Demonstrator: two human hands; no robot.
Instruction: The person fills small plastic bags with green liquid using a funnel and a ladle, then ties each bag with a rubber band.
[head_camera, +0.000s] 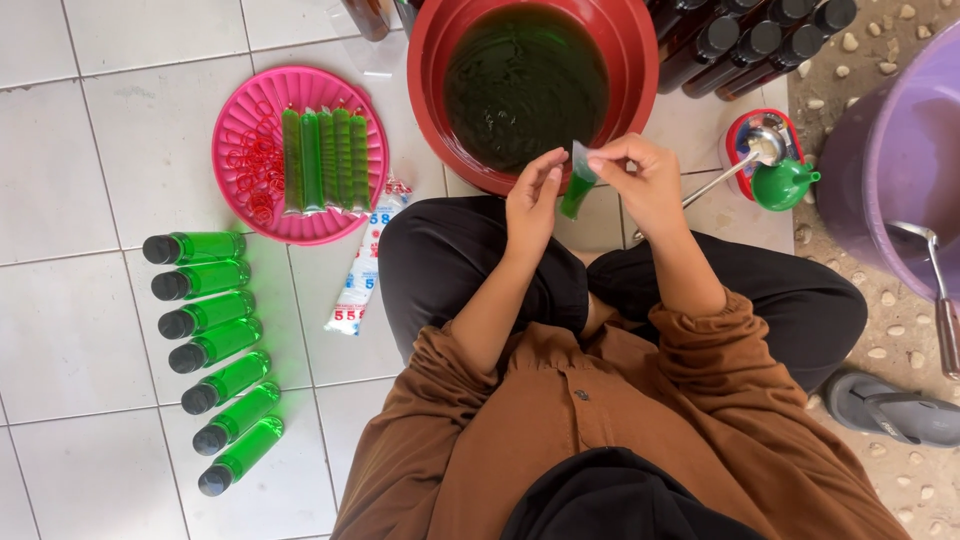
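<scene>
Held over brown-sleeved lap: slim plastic pouch (577, 186) of green liquid, pinched by left hand (533, 203) and right hand (643, 180).

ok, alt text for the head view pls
A seated person's left hand and right hand hold a slim plastic tube of green liquid over a red basin of dark green liquid. Filled green tubes lie on a pink tray, beside green bottles lying on the tiled floor.
</scene>
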